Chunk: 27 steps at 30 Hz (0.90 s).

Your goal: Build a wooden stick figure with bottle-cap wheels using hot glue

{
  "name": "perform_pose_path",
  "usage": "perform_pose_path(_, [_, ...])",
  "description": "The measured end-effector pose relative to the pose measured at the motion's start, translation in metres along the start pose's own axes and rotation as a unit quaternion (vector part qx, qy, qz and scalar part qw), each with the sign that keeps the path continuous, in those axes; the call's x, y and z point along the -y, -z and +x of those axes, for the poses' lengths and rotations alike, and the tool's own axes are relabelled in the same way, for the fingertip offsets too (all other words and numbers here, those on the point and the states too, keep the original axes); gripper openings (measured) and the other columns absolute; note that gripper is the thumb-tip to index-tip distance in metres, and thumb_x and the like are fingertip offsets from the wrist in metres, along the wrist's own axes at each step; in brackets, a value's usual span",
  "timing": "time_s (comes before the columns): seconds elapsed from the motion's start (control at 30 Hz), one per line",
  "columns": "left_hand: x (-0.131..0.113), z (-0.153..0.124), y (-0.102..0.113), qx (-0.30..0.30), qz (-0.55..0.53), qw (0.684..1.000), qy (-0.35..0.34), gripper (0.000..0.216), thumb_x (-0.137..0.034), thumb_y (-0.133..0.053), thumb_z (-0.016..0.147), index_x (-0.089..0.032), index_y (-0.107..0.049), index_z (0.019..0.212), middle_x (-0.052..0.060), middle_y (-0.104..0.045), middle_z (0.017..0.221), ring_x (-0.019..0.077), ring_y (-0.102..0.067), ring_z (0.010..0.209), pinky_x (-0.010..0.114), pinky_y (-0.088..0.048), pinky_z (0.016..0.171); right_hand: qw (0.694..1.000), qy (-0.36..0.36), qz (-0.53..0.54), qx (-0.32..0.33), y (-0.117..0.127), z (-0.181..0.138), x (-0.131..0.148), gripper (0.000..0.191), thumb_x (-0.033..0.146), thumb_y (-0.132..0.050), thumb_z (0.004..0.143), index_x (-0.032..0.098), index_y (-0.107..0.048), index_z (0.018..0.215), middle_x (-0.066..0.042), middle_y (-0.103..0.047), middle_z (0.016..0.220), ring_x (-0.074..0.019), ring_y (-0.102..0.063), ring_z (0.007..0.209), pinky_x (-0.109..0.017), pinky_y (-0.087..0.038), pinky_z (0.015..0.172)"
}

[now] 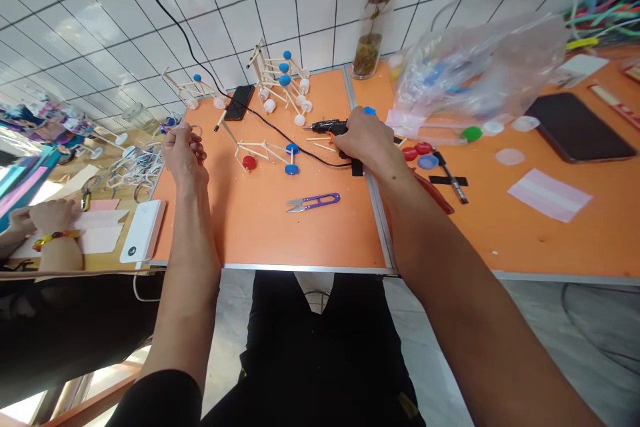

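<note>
My right hand (367, 140) is wrapped round a black hot glue gun (327, 127), its narrow tip pointing left. A black cord lies across the table close by. Thin wooden sticks (320, 142) lie just under the glue gun. My left hand (184, 152) is at the table's left side with its fingers curled; what they hold, if anything, I cannot make out. Between my hands stands a small stick frame (260, 147) with a red cap (249, 163) and blue cap wheels (291, 169). Purple thread snips (314, 202) lie nearer to me.
More stick frames with caps (284, 80) stand behind, beside a phone (239, 103). A glass bottle (369, 47), a plastic bag (480, 73), a dark tablet (583, 127) and a pen (451, 177) are rightward. A white power bank (143, 232) and another person's hands (53, 217) are left.
</note>
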<state>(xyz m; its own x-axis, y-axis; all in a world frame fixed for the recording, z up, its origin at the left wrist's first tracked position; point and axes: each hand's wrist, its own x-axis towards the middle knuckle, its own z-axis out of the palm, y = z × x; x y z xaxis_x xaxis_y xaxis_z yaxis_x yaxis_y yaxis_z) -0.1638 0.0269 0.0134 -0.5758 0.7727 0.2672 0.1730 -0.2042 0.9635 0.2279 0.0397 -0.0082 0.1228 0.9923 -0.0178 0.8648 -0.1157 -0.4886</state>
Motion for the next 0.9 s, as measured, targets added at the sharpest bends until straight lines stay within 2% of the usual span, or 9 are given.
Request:
perform_pose_path(0.27, [-0.004, -0.009, -0.005, -0.015, -0.028, 0.999, 0.016, 0.059, -0.065, -0.095, 0.069, -0.027, -0.053, 0.085, -0.005, -0.063, 0.075, 0.0060, -0.045, 0.058, 0.024, -0.025, 0.054, 0.999, 0.008, 0.029, -0.013, -0.003, 0.001, -0.001, 0.059, 0.013, -0.080, 0.092, 0.012, -0.069, 0.150, -0.032, -0.080, 0.141, -0.0550, -0.077, 0.139, -0.070, -0.058, 0.116])
perform_pose_path(0.53, [0.003, -0.004, -0.001, -0.003, -0.028, 1.000, 0.003, 0.059, -0.063, -0.094, 0.080, -0.027, -0.048, 0.085, -0.005, -0.064, 0.076, 0.0064, -0.046, 0.056, 0.026, -0.026, 0.054, 0.995, 0.006, 0.068, -0.069, -0.003, 0.005, -0.004, 0.052, 0.021, -0.085, 0.093, 0.019, -0.067, 0.142, -0.027, -0.081, 0.131, -0.0555, -0.075, 0.140, -0.076, -0.054, 0.121])
perform_pose_path(0.73, [-0.007, -0.014, -0.008, -0.058, -0.044, 0.997, 0.027, 0.033, -0.047, -0.084, 0.090, -0.027, -0.058, 0.091, -0.002, -0.065, 0.082, 0.0072, -0.045, 0.058, 0.021, -0.030, 0.052, 0.987, 0.004, 0.131, -0.088, 0.009, 0.004, -0.006, 0.038, 0.025, -0.082, 0.097, 0.026, -0.062, 0.129, -0.021, -0.079, 0.120, -0.0520, -0.072, 0.136, -0.070, -0.052, 0.119])
perform_pose_path(0.9, [-0.009, -0.016, -0.009, -0.053, -0.051, 0.997, 0.031, 0.029, -0.041, -0.084, 0.091, -0.026, -0.059, 0.091, -0.001, -0.064, 0.083, 0.0075, -0.045, 0.059, 0.022, -0.031, 0.052, 0.981, 0.007, 0.159, -0.107, 0.015, 0.007, -0.010, 0.032, 0.025, -0.079, 0.097, 0.030, -0.058, 0.121, -0.017, -0.077, 0.113, -0.0489, -0.071, 0.130, -0.064, -0.052, 0.114])
